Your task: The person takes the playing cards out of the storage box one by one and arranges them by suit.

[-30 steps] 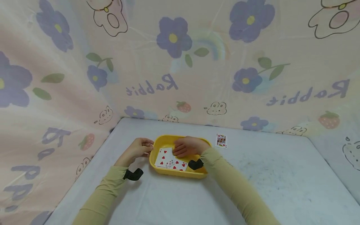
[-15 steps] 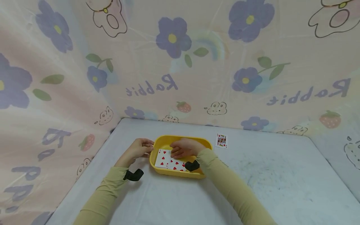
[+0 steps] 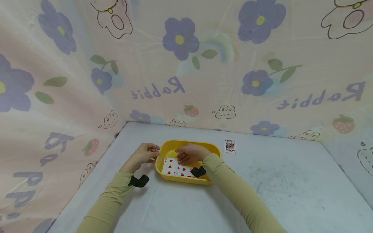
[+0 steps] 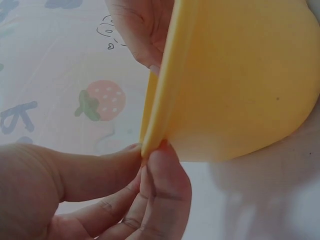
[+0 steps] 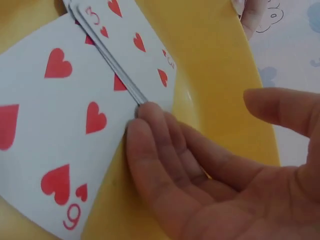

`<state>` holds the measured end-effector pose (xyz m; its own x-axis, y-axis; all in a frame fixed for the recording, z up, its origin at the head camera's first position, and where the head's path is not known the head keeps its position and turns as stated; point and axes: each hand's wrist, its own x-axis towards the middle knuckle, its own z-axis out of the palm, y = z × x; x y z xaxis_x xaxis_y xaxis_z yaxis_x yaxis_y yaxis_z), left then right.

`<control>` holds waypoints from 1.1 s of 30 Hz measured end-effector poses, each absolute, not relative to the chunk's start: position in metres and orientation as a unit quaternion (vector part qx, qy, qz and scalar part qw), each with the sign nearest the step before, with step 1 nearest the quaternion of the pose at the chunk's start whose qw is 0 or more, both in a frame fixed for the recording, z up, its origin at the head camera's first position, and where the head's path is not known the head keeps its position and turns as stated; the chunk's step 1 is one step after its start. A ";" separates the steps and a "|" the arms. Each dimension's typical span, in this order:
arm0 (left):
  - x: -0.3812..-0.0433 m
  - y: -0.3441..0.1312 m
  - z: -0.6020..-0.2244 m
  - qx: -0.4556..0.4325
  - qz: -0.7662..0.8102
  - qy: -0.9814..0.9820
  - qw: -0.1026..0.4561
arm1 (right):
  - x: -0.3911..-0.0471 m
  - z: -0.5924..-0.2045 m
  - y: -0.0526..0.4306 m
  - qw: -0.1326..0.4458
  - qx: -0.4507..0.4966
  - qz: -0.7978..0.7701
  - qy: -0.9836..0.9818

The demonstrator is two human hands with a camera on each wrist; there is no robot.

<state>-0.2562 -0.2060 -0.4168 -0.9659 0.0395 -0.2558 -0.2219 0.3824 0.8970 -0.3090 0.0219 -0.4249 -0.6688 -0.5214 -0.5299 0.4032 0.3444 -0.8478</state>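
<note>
A yellow plastic tub [image 3: 186, 180] stands on the white tabletop with playing cards inside. My left hand [image 3: 142, 153] pinches its left rim between thumb and fingers, seen close up in the left wrist view. Inside the tub is my right hand [image 3: 193, 152], fingers together and lightly bent, thumb apart. In the right wrist view its fingertips [image 5: 145, 125] meet the edge of a small stack topped by the three of hearts [image 5: 136, 52]. Another hearts card [image 5: 67, 110] lies partly under that stack. In the head view, my right wrist camera and forearm hide part of the tub.
A face card [image 3: 230, 146] with red diamonds lies face up on the table, right of the tub. Behind the table hangs a patterned cloth [image 3: 221, 71] with flowers and rabbits, and it continues down the left side. Dark smudges [image 3: 279, 178] mark the right tabletop.
My right hand has moved slightly left to the cards. The left hearts card has shifted towards me and lies closer against the other one. My left hand stays on the rim.
</note>
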 end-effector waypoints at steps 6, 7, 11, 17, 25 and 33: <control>-0.256 -0.206 -0.418 -0.059 0.553 0.822 0.120 | -0.307 -0.423 0.023 0.406 -0.038 -0.553 0.726; -0.256 -0.206 -0.419 -0.060 0.553 0.822 0.120 | -0.306 -0.423 0.024 0.405 -0.039 -0.550 0.729; -0.255 -0.206 -0.419 -0.062 0.552 0.823 0.119 | -0.306 -0.421 0.026 0.397 -0.050 -0.542 0.739; -0.256 -0.205 -0.419 -0.067 0.550 0.823 0.120 | -0.306 -0.422 0.028 0.389 -0.083 -0.513 0.761; -0.257 -0.203 -0.419 -0.067 0.549 0.824 0.121 | -0.310 -0.423 0.033 0.353 -0.095 -0.487 0.793; -0.255 -0.205 -0.417 -0.065 0.545 0.828 0.115 | -0.309 -0.416 0.047 0.331 -0.094 -0.467 0.815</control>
